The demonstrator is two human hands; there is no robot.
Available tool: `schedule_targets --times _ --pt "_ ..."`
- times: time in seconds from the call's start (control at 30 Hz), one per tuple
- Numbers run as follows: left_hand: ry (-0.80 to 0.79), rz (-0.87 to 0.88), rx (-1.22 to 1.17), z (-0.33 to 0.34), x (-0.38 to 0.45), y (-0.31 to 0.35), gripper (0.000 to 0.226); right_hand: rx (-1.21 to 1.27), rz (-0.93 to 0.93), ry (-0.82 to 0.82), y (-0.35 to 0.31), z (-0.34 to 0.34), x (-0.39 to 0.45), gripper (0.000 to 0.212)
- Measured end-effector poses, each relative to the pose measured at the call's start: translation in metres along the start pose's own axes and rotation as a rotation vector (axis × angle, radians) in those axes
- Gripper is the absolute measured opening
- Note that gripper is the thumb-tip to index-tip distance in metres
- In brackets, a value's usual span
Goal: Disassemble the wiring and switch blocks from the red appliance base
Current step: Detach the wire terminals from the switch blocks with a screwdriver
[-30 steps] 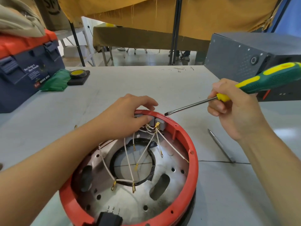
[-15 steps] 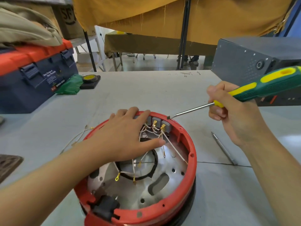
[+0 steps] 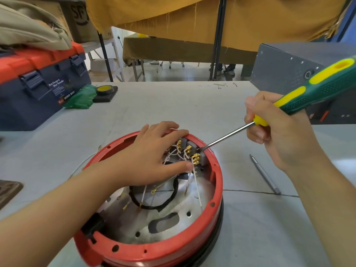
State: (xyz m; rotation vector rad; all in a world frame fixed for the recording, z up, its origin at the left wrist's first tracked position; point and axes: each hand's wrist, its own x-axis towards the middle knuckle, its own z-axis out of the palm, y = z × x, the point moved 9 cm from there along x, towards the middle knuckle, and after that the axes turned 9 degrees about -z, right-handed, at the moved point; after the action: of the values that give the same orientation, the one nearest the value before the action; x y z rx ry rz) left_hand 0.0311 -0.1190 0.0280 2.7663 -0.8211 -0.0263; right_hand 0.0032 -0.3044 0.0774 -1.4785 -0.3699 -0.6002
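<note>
On the grey table [image 3: 154, 105], dead centre and close to the camera: red appliance base [image 3: 215, 191], round, open side up, silver perforated plate and a black ring inside. Up at the far rim, a row of grey switch blocks [image 3: 189, 146] with brass terminals, thin white wires [image 3: 196, 186] trailing down across the plate, some ending in loose gold lugs.

Left hand [image 3: 152, 158] laid flat over the far-left part of the base, fingers fairly straight and spread, fingertips up on the rim beside the blocks, thumb stretched over the wires toward the rightmost block. Not gripping anything, just pressing down.

Right hand [image 3: 277, 132] wrapped round the green and yellow screwdriver [image 3: 300, 97] near where handle meets shaft, fingers curled tight. Blade tip wedged right at the rightmost switch block, against the inside of the red rim.

Elsewhere on the table: slim grey metal rod [image 3: 264, 174] lying right of the base, well apart from it. Blue toolbox with an orange lid [image 3: 38, 81] far left, crumpled green cloth [image 3: 81, 98] and a yellow tape roll [image 3: 105, 89] next to it. Dark grey metal case [image 3: 289, 66] at far right, behind the screwdriver handle.
</note>
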Motion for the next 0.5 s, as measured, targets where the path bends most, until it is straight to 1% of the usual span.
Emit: schedule_targets --times 0.1,0.3,0.5 --pt "0.037 0.065 -0.052 -0.004 0.000 0.005 0.070 -0.059 -0.005 -0.015 -0.003 0.003 0.005 0.034" --pt "0.033 0.118 -0.128 -0.009 -0.001 0.006 0.034 -0.132 -0.040 -0.130 -0.019 0.020 0.020 0.031" --pt "0.038 0.152 -0.162 -0.012 -0.004 0.009 0.021 -0.195 -0.004 -0.204 -0.014 0.032 0.026 0.031"
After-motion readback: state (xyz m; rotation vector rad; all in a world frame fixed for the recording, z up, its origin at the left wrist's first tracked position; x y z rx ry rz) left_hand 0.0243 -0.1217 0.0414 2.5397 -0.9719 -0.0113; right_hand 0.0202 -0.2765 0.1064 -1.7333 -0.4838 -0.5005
